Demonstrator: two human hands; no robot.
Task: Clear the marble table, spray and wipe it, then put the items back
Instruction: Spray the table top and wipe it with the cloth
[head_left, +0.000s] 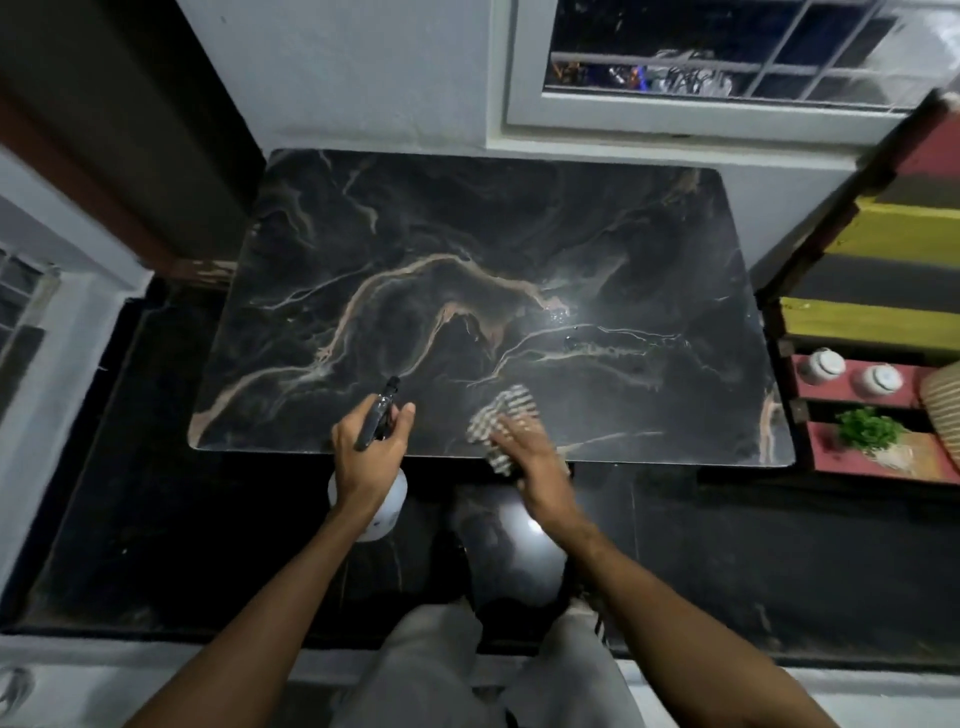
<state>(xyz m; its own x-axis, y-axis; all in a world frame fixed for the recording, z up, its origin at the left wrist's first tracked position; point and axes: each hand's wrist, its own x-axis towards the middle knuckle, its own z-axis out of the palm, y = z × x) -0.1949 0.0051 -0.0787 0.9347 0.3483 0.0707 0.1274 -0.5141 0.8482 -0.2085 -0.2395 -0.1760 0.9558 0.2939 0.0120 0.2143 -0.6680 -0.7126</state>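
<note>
The black marble table (467, 218) with tan veins fills the middle of the view, its top bare except for wet spray droplets (563, 314) right of centre. My left hand (366, 454) grips a spray bottle (382, 410) with a black nozzle and white body, held over the near edge and pointing at the tabletop. My right hand (524, 449) presses a checked cloth (501, 415) flat on the marble near the front edge.
A striped red, yellow and dark stair-like shelf (883, 322) stands on the right, bearing two small white jars (823, 366), a green plant (867, 428) and a woven item (943, 410). A window (727, 57) is behind the table. Dark floor (182, 493) surrounds it.
</note>
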